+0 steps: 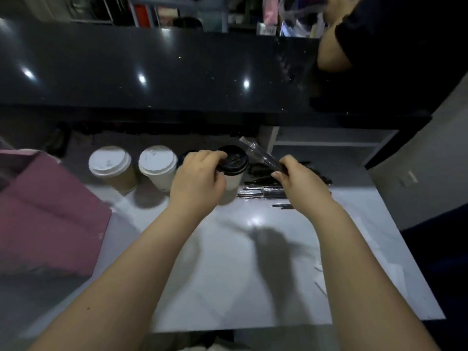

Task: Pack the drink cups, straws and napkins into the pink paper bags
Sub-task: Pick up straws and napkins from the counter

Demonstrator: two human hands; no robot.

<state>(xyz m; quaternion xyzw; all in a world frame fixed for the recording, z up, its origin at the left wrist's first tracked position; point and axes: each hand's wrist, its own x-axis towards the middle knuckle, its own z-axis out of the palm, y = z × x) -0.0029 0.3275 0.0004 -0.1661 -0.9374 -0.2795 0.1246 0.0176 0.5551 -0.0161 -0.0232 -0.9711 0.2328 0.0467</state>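
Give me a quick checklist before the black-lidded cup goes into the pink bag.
1. Left hand grips the black-lidded cup: ok.
2. Lid on that cup: ok.
3. Right hand holds a wrapped straw: ok.
4. Pink bag mouth open: cannot tell, its top is cut off at the frame edge.
5. Low path to the bag free: not ok, the nearest white-lidded cup stands between; lifting over looks safer.
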